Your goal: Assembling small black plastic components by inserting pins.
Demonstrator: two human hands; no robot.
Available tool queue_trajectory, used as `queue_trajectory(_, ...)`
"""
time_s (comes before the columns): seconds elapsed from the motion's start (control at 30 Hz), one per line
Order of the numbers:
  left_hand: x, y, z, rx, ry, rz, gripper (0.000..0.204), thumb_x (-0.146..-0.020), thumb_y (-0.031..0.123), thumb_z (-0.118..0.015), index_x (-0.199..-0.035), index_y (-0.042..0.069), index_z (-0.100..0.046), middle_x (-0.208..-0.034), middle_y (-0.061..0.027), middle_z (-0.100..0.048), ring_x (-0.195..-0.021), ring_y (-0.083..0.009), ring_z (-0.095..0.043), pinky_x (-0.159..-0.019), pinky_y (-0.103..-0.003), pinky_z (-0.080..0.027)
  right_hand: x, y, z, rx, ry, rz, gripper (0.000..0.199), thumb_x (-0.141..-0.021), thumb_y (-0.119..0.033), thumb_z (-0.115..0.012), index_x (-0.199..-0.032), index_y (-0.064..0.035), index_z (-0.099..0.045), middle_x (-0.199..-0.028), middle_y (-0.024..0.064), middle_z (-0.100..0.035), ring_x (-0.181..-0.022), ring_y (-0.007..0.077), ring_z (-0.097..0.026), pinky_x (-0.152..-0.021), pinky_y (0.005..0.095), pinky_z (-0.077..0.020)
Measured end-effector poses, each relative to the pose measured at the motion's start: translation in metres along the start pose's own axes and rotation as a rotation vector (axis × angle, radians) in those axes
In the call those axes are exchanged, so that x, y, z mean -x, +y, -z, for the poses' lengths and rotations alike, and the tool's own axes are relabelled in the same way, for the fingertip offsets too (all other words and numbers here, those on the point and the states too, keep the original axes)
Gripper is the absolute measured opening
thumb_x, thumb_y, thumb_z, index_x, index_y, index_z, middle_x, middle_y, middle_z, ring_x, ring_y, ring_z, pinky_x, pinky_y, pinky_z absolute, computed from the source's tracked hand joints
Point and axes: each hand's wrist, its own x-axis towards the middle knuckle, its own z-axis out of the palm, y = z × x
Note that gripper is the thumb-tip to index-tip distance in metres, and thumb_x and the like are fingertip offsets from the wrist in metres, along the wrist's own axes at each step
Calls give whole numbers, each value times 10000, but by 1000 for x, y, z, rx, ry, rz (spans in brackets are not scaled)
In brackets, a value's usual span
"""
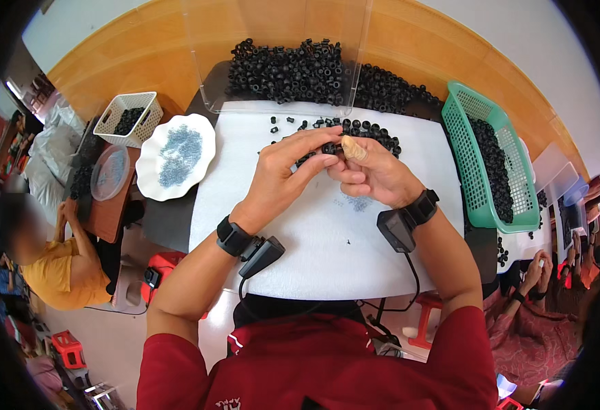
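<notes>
Over the white sheet (307, 260), my two hands meet near its far part. My left hand (279, 171) pinches a small black ring-like plastic part (328, 148) between thumb and fingers. Close against it, my right hand (378, 174) has its fingers curled in and a tan covering on the thumb. Whatever the right fingertips hold is too small or hidden to make out. Just beyond the hands lie several loose black parts (375, 131) of the same sort. A scatter of tiny clear-bluish pieces (356, 203) lies below my right hand.
A clear plastic bin (207, 99) and a heap of black parts (286, 72) stand at the back. At left are a white scalloped plate (151, 184) of tiny bluish pieces and a cream basket (146, 102). A green basket (474, 198) stands right. People sit on both sides.
</notes>
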Motion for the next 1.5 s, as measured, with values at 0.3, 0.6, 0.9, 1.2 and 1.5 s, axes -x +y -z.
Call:
queue_trajectory(0.3, 5, -9, 0, -122, 38, -44, 252, -813, 57, -701, -1057, 2, -668, -1061, -135, -675, -932, -253, -660, -803, -322, -522, 2, 5, -16, 145, 396, 160, 187, -937, -204, -626, -995, -32, -580, -796, 6, -558, -627, 69, -507, -536, 229, -461)
queue_trajectory(0.6, 9, -10, -2, -115, 43, 37, 246, -807, 63, -713, -1039, -4, -668, -770, -104, -611, -634, -195, -592, -586, -289, -471, 1, 11, -18, 546, 385, 471, 125, -909, -23, -618, -1027, 21, -624, -941, 76, -615, -755, 108, -607, -647, 244, -539)
queue_trajectory(0.9, 10, -5, 1, -82, 53, 131, 246, -837, 66, -686, -1075, 4, -679, -808, -88, -643, -709, -158, -602, -637, -264, -467, 1, 13, -19, 610, 372, 502, 187, -910, 1, -602, -1095, 22, -612, -1080, 109, -603, -825, 129, -624, -685, 248, -551)
queue_trajectory(1.2, 10, -7, -1, -95, 98, 85, 249, -813, 44, -703, -1057, 4, -679, -786, -101, -646, -636, -161, -602, -583, -262, -486, 3, 12, -13, 462, 362, 396, 191, -900, -57, -642, -1068, 25, -602, -1051, 127, -643, -775, 151, -653, -694, 279, -565)
queue_trajectory(1.5, 12, -5, 3, -101, 71, 84, 257, -816, 48, -702, -1070, 10, -680, -813, -96, -650, -684, -165, -608, -614, -266, -476, 3, 10, -15, 492, 330, 424, 156, -883, -49, -660, -1014, 11, -600, -951, 92, -632, -776, 151, -648, -692, 294, -576)
